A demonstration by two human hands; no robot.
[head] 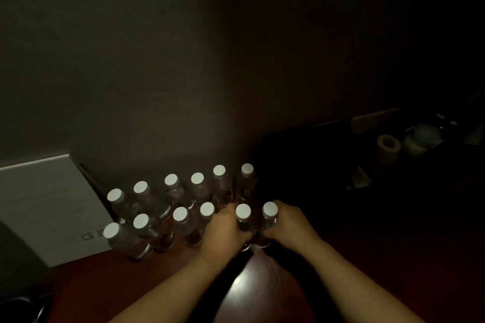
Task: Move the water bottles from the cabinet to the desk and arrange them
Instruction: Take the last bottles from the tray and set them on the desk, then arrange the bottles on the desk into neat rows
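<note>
Head view: left hand point(225, 228) around one front-row bottle point(243, 217), right hand point(288, 223) around its neighbour point(269, 214).

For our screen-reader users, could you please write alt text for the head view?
Two hands each hold a white-capped water bottle: left hand, right hand. They stand at the right end of two rows of bottles on a dim wooden desk, beside a grey box.

The water bottles point(183, 225) look like clear glossy plastic with matt white caps point(180, 213), standing on a polished reddish wooden desk point(147, 283) beside a matt cardboard box point(49, 207).
</note>
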